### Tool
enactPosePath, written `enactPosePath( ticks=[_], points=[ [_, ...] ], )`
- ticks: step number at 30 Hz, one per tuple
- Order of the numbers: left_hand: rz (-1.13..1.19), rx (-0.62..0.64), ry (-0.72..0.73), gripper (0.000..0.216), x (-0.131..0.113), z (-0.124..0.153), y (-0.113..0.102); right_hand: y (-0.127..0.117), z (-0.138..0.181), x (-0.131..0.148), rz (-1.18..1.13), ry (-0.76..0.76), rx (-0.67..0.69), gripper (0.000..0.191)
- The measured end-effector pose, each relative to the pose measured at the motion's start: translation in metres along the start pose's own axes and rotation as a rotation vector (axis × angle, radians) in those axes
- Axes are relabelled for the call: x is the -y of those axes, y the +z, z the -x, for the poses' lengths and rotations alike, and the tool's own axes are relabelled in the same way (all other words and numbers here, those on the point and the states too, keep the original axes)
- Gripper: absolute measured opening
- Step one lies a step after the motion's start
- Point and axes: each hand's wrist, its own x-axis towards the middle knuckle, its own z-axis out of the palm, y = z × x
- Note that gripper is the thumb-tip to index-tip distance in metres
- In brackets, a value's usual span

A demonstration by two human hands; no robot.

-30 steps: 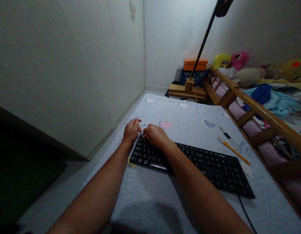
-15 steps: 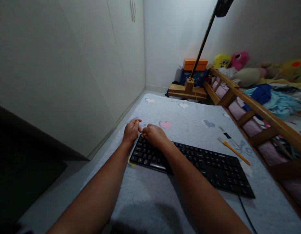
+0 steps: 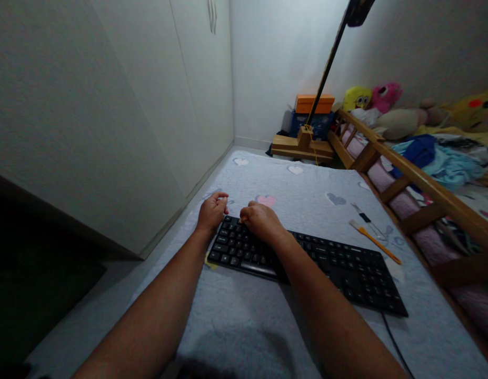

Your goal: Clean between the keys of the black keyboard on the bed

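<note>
A black keyboard (image 3: 330, 260) lies across a grey blanket with heart patches (image 3: 295, 195). My left hand (image 3: 211, 213) rests at the keyboard's far left corner, fingers curled inward; what they hold, if anything, is hidden. My right hand (image 3: 262, 221) sits on the top rows of keys at the left end, closed in a pinch with the fingertips down on the keys. What is in the pinch is hidden. About a hand's width separates the two hands.
An orange-handled tool (image 3: 375, 242) and a small black tool (image 3: 365, 217) lie right of the keyboard. A wooden bed rail (image 3: 409, 171) runs along the right. White cupboard doors (image 3: 157, 105) stand left. A wooden stand with a black pole (image 3: 302, 145) and an orange box (image 3: 315, 103) are at the back.
My right hand has slid to the right along the top keys, away from my left hand. The left hand has stayed at the corner.
</note>
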Motion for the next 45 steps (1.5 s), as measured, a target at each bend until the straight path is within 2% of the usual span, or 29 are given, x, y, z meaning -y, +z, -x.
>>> enactPosePath(
  ticks=[12,18,23,34,45],
  points=[
    [-0.036,0.022,-0.017,0.029,-0.002,0.001,0.0,-0.007,0.022,-0.024,-0.007,0.038,-0.008,0.027],
    [-0.074,0.03,0.006,0.028,-0.002,0.001,0.001,-0.002,0.017,-0.007,-0.031,0.008,-0.06,0.033],
    [-0.047,0.032,0.002,0.029,-0.003,0.002,0.001,0.003,0.015,0.002,-0.007,-0.008,-0.026,0.031],
    [-0.082,0.029,0.016,0.029,0.003,0.0,0.001,-0.007,0.04,-0.016,0.005,0.072,-0.003,0.031],
    [-0.088,0.043,0.027,0.027,0.001,0.002,0.0,-0.006,0.061,-0.032,-0.033,0.134,-0.015,0.03]
  ],
)
